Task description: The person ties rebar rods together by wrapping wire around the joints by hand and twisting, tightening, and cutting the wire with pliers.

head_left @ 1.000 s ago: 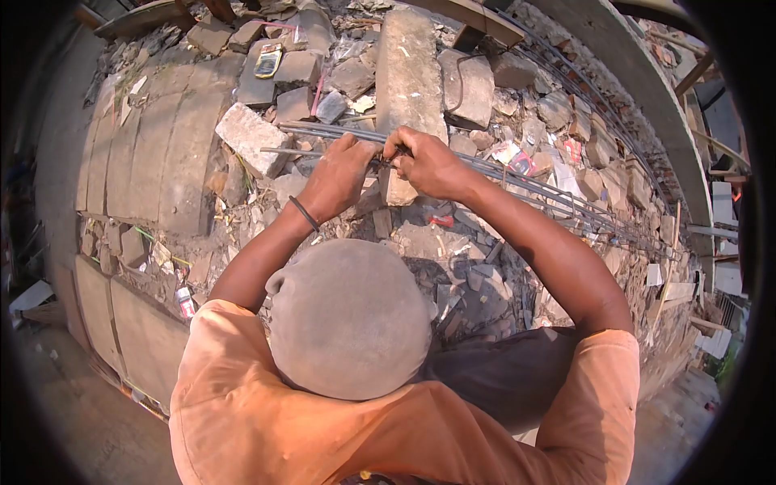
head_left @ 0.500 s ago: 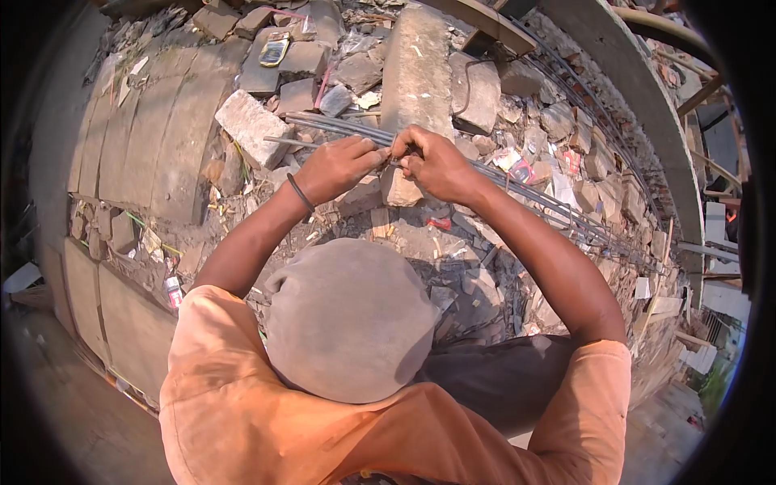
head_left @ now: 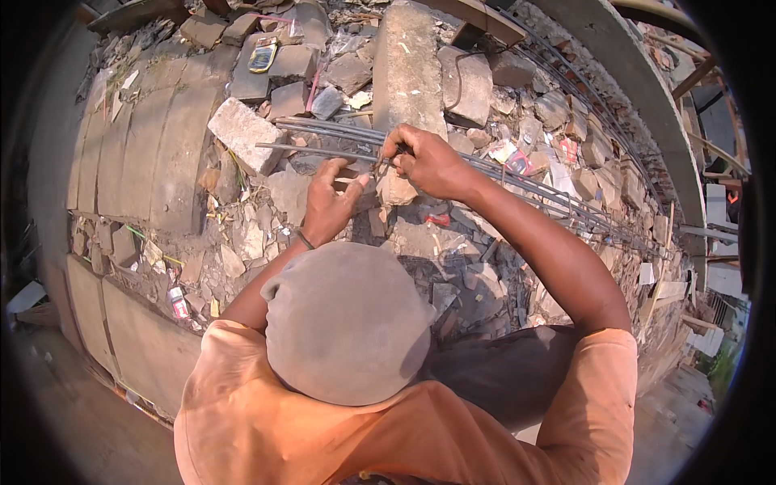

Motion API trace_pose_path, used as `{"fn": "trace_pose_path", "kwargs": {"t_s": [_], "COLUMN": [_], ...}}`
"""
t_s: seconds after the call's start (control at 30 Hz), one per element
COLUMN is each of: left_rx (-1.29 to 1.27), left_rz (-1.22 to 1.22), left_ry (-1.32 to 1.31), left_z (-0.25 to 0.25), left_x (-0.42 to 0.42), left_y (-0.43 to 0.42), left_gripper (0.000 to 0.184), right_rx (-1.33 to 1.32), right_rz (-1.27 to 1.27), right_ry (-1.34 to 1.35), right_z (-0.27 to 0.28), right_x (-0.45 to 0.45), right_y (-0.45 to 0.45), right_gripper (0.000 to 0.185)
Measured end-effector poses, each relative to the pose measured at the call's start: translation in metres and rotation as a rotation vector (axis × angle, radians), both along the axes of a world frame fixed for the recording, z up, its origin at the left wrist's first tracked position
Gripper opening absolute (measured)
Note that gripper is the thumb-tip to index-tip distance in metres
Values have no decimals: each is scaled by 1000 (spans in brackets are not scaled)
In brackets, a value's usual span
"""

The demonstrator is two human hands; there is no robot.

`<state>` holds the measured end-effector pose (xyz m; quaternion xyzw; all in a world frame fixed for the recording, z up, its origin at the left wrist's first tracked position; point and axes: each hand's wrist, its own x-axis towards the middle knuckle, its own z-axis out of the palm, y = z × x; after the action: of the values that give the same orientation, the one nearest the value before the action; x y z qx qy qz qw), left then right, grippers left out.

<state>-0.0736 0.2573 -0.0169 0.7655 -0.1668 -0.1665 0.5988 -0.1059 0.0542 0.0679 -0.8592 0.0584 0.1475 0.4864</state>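
Right hand closed on a bundle of steel rods, left hand open beside it.
The right hand (head_left: pixel 424 162) is curled tight over the steel rods (head_left: pixel 327 128), its thumb and fingertips together at a small dark piece, perhaps tie wire. The left hand (head_left: pixel 330 200), on the person's side of the rods, has thumb and fingers spread apart with nothing visible between them; whether its fingertips touch the nearest rod, I cannot tell. The rods' long axis runs crosswise before the person, slanting from beyond the left hand down to the right, so the right hand is nearer. They cross a rough concrete beam (head_left: pixel 414 69) pointing away; their left ends reach a pale concrete block (head_left: pixel 241 132) amid rubble (head_left: pixel 279 190).
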Motion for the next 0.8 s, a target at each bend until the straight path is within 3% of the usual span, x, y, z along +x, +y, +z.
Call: {"fn": "trace_pose_path", "kwargs": {"t_s": [0.1, 0.13, 0.23, 0.33, 0.43, 0.53, 0.63, 0.67, 0.77, 0.8], "left_rx": [43, -10, 42, 150, 199, 7, 83, 215, 147, 102], "left_rz": [-123, -94, -110, -123, -180, -239, -264, -341, -410, -443], "left_ry": [-69, 90, 143, -107, 39, -217, -880, -947, -1111, -1085], "left_z": [4, -4, 5, 26, 43, 29, 31, 35, 45, 44], "left_x": [0, 3, 5, 3, 9, 10, 21, 29, 53, 62], "left_y": [-10, -13, -11, -12, -16, -8, -3, 2, -1, -4], "left_gripper": [25, 21, 19, 18, 15, 10, 13, 23, 28, 29], "right_rx": [-7, 15, 2, -38, -69, -97, -129, -143, -288, -174], "right_rz": [-6, -23, -16, 32, 60, 48, -51, -99, -249, -369], "right_ry": [-34, -29, -59, -148, -166, -195, -217, -214, -113, -34], "right_z": [-2, -2, -4, -7, -6, -6, -3, -2, 6, 5], "right_x": [-1, -2, -1, -7, -4, -7, -14, -17, -23, -22], "right_y": [1, 2, 1, 2, 0, 2, 10, 13, 31, 36], "right_gripper": [16, 16, 15, 16, 17, 18, 21, 22, 16, 15]}}
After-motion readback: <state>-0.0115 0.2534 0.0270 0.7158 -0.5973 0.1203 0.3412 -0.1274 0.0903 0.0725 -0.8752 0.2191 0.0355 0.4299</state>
